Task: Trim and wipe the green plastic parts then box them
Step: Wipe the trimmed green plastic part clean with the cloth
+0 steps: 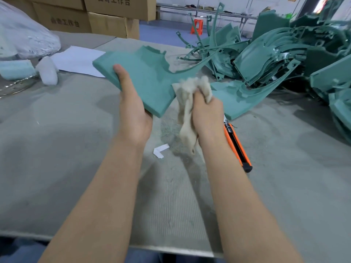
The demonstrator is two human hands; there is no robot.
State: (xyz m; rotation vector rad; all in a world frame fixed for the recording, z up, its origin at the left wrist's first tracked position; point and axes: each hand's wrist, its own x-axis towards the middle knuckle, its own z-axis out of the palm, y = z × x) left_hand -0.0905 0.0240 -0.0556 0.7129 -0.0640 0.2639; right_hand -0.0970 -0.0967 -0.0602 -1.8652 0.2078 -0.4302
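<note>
Green part [150, 73]: matte teal plastic. One end is a broad flat slab with thick squared edges, the far side has a notched, stepped outline, and a thin curved arm sweeps off toward the far right corner of the worktop [76, 149]. It is held in the air above the middle of the worktop, tilted so its face shows to the camera.
Left hand [133, 111]: grips the slab's near-left end, with the thumb [121, 76] laid flat on the top face and the fingers hidden beneath.
Right hand [207, 114]: a closed fist bunched round a rag [187, 118], just right of the slab.
Rag: pale beige cloth, fuzzy and frayed. Its crumpled top touches the slab's right edge where the arm begins, and its tail hangs loose below the fist.
Key relation: the long axis runs from the held end out to the far right, and the rag sits about midway along it. The slab face lies to the rag's left and the arm lies beyond it, so the fist with the rag is the nearer one for both.
Step, as judged: wiping; this piece is not yet boxed.
Utility knife [237, 147]: orange and black, lying on the worktop beside the right forearm, blade end toward the far edge.
Second part [237, 97]: similar in shape, flat on the worktop just beyond the fist.
Pile [284, 59]: many tangled green pieces heaped at the far right corner.
Shavings [171, 128]: fine dust on the grey, felt-like surface under the hands.
Cardboard boxes [62, 19]: stacked beyond the far left edge.
</note>
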